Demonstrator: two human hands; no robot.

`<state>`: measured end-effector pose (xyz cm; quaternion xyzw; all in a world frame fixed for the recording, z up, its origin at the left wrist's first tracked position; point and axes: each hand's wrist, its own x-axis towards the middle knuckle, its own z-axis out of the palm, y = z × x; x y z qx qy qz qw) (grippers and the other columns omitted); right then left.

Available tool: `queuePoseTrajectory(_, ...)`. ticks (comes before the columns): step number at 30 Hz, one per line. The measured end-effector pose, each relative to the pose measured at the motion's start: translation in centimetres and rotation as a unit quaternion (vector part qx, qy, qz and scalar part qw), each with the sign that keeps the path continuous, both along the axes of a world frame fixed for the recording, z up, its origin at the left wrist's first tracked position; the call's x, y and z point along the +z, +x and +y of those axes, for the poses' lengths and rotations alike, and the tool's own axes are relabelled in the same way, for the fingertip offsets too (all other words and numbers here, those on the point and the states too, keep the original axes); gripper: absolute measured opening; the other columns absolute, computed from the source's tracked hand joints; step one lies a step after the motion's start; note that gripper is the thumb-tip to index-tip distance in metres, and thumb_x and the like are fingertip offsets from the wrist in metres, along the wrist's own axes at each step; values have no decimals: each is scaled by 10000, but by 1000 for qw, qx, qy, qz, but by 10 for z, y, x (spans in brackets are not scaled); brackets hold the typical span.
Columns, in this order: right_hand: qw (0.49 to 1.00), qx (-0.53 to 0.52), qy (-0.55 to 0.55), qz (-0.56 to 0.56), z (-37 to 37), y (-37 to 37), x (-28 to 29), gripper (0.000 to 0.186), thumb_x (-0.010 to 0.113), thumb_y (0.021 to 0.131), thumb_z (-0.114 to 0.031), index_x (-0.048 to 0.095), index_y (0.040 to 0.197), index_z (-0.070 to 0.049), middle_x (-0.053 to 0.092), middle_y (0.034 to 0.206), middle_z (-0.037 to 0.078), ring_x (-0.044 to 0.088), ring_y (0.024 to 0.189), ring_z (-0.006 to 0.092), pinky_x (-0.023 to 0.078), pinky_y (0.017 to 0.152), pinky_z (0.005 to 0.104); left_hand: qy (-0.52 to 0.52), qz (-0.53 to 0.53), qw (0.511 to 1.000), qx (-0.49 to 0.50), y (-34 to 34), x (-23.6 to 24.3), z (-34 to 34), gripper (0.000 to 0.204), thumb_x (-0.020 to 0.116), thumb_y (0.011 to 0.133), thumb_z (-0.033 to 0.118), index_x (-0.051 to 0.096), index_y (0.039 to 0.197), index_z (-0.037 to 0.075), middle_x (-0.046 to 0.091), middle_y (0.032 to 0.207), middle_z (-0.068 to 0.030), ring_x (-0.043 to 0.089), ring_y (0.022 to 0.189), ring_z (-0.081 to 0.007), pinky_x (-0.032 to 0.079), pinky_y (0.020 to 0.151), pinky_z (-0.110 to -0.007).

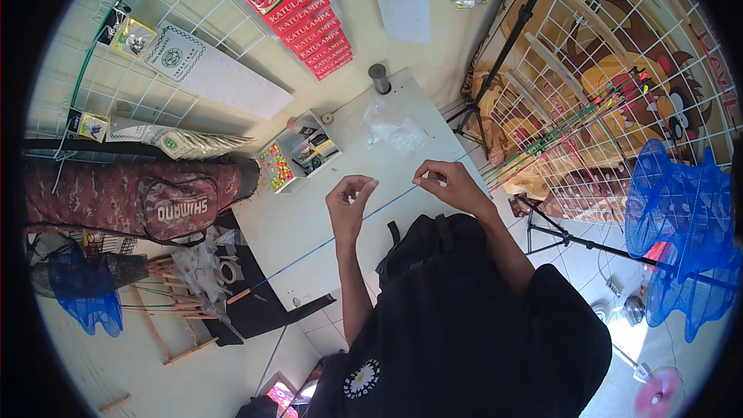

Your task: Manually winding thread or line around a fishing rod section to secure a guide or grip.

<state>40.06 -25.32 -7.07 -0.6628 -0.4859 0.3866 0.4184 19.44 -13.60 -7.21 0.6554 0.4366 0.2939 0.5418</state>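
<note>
My left hand (pixel 350 205) is raised over the white table (pixel 286 224), thumb and fingertips pinched. My right hand (pixel 453 186) forms a similar pinch to its right; whatever fine thing either might hold is too small to make out. A thin blue rod (pixel 306 252) with an orange handle (pixel 240 294) lies diagonally across the tabletop, passing behind or beneath my hands. Beyond them sit a compartment box of small bright pieces (pixel 275 168), a crumpled clear plastic bag (pixel 395 128) and a dark cylinder (pixel 379 77).
A camouflage bag (pixel 108 197) and wall grid with hanging packets (pixel 135 39) flank the left. At right are a tripod (pixel 565 238), rods against a grid (pixel 573 116) and blue mesh nets (pixel 677 224). A black backpack or garment (pixel 410 255) is near me; a pink fan (pixel 658 391) stands low right.
</note>
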Motion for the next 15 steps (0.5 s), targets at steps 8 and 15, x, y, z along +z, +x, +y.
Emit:
queuePoseTrajectory(8, 949, 83, -3, 304, 1, 1, -11, 305, 645, 929, -280, 580, 1084, -26, 676, 837, 44, 579, 766, 80, 430, 722, 264, -38, -53, 987, -148, 39, -9, -20, 131, 734, 839, 99, 616, 858, 44, 498, 882, 23, 456, 691, -47, 372, 639, -238)
queuePoseTrajectory(15, 984, -20, -18, 178, -21, 24, -28, 150, 632, 922, -185, 617, 901, -37, 556, 705, -37, 487, 672, 26, 366, 595, 204, -119, -131, 979, -101, 48, -39, -15, 140, 726, 840, 118, 632, 912, 44, 540, 878, -14, 499, 741, -88, 402, 684, -252)
